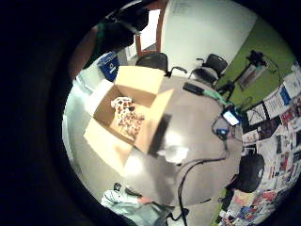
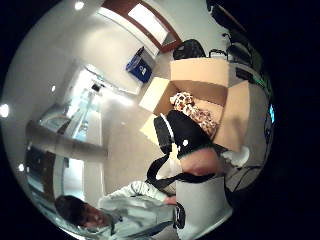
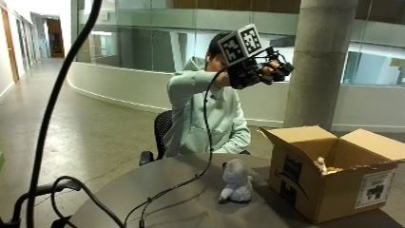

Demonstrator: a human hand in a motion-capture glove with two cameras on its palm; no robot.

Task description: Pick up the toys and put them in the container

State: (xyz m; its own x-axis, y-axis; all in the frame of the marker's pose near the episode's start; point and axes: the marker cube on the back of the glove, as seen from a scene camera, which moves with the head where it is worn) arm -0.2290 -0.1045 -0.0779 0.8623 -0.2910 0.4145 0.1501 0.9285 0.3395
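My gloved right hand (image 3: 263,70) is raised high at head level, left of and well above the open cardboard box (image 3: 329,190). Its fingers are loosely curled and hold nothing. A spotted brown-and-white plush toy (image 1: 127,117) lies inside the box (image 1: 155,96), and shows again (image 2: 195,112) in the thumb side palm view beyond the glove (image 2: 182,132). A small grey-white plush toy (image 3: 235,186) sits upright on the round table (image 3: 171,199) just left of the box; both palm views show it (image 1: 174,153) (image 2: 235,157) beside the box wall.
Black cables (image 3: 202,142) hang from the hand and trail over the table. A phone (image 1: 230,117) and a flat black device (image 1: 193,88) lie on the far side of the table. Office chairs (image 1: 153,60) ring it. A concrete column (image 3: 323,61) stands behind the box.
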